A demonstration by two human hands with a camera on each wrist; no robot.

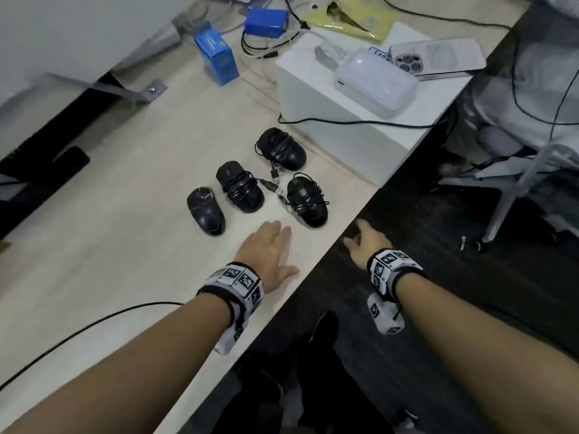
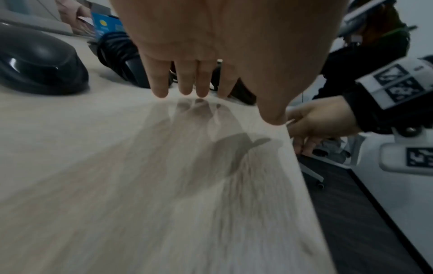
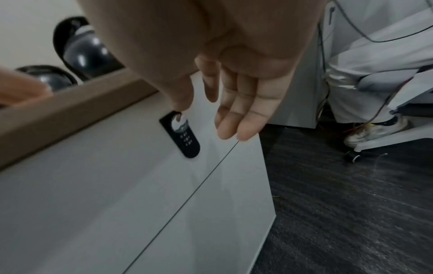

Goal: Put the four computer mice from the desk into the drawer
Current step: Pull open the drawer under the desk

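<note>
Four black computer mice sit together on the light wood desk (image 1: 125, 245), none of them held. The leftmost mouse (image 1: 206, 211) is bare; the second mouse (image 1: 239, 187), the far mouse (image 1: 281, 148) beside the white box (image 1: 344, 120), and the near-right mouse (image 1: 307, 200) each have their cables wound round them (two USB plugs lie between them).

The left hand (image 1: 269, 253) hovers flat just above the desk near its front edge, fingers (image 2: 185, 79) straight and together, gripping nothing, short of the mice.

The right hand (image 1: 363, 242) is below the desk edge in front of the white drawer front (image 3: 117, 185), fingers (image 3: 236, 111) relaxed and empty, the thumb tip at the black keypad lock (image 3: 185, 137). The drawer looks closed.
</note>
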